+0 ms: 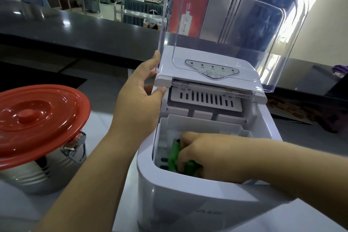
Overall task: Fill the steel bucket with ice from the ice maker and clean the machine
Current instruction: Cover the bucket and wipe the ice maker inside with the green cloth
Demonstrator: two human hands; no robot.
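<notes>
With the clear lid of the white ice maker swung upright, we see into its open compartment, where a slotted white plate spans the back. Our right hand reaches down into the white inner basket, its fingers curled around a green cloth that lies against the basket's left wall. Our left hand rests at the machine's left side: the thumb touches the corner just below the hinge, while the fingers lie straight against the lower left edge of the raised lid, grasping nothing. A control panel with a row of small dots shows through the lid. Left of the machine, on the same pale surface, stands the steel bucket, well apart from both hands, with a red lid tilted across its rim. Behind runs a dark counter.
</notes>
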